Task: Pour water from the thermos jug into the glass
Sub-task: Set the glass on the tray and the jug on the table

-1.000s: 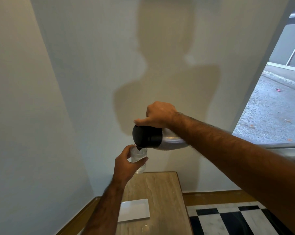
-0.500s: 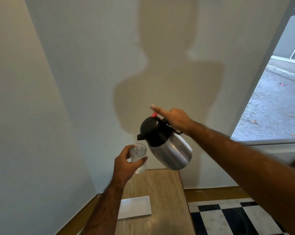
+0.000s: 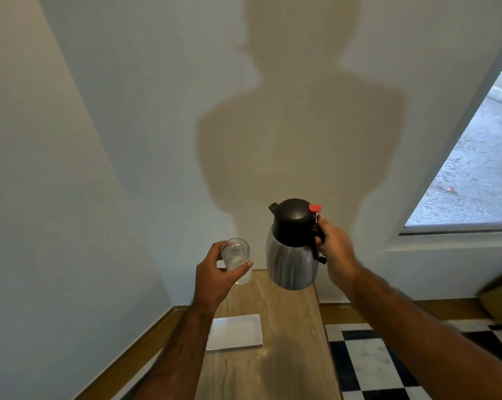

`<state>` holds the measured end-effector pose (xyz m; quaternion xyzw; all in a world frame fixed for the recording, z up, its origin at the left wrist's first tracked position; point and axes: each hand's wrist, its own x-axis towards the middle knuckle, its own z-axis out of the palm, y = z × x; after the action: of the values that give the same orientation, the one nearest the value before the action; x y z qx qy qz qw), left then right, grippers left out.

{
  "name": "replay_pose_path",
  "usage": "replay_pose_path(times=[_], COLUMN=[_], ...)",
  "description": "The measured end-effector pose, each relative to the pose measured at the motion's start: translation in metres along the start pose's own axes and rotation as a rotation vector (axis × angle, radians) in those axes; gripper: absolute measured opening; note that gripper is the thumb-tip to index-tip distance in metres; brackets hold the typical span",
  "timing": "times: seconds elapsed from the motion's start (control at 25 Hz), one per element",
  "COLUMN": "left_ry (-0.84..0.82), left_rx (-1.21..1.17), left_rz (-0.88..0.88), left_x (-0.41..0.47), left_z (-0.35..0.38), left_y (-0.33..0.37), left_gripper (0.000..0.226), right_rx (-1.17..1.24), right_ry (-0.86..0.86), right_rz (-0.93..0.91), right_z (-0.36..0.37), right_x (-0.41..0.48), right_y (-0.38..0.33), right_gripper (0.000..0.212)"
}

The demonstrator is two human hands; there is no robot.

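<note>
The thermos jug (image 3: 291,255) is steel with a black lid and a red lever. It hangs upright above the table's far end, its spout pointing left. My right hand (image 3: 335,251) grips its black handle on the right side. A clear glass (image 3: 236,259) holding water is in the air just left of the jug, with a small gap between them. My left hand (image 3: 215,277) wraps around the glass from the left and below.
A narrow wooden table (image 3: 273,356) runs along the wall below both hands. A white rectangular plate (image 3: 235,332) lies on its left side. A black-and-white checkered floor (image 3: 368,362) is to the right, a window (image 3: 475,168) at the upper right.
The jug swung from lying tipped over the glass back to upright, and moved right and down, away from the glass. The glass stayed in my left hand, about where it was.
</note>
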<state>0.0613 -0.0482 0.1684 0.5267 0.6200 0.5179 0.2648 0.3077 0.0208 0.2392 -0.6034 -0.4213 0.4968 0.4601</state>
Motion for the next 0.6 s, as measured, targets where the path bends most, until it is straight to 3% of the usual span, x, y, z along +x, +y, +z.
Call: replay_pose_path(times=[0.28, 0.6], left_ry=[0.009, -0.035], left_rx=[0.094, 0.208], left_rz=[-0.117, -0.273], left_x=[-0.003, -0.014], left_z=[0.023, 0.062], left_y=[-0.054, -0.182], left_gripper=[0.069, 0.072], right_rx=[0.104, 0.118], right_ry=[0.148, 0.256], right_rz=[0.08, 0.218], right_z=[0.007, 0.02], right_x=[0.02, 0.068], right_y=[0.081, 0.223], right_gripper=[0.046, 0.037])
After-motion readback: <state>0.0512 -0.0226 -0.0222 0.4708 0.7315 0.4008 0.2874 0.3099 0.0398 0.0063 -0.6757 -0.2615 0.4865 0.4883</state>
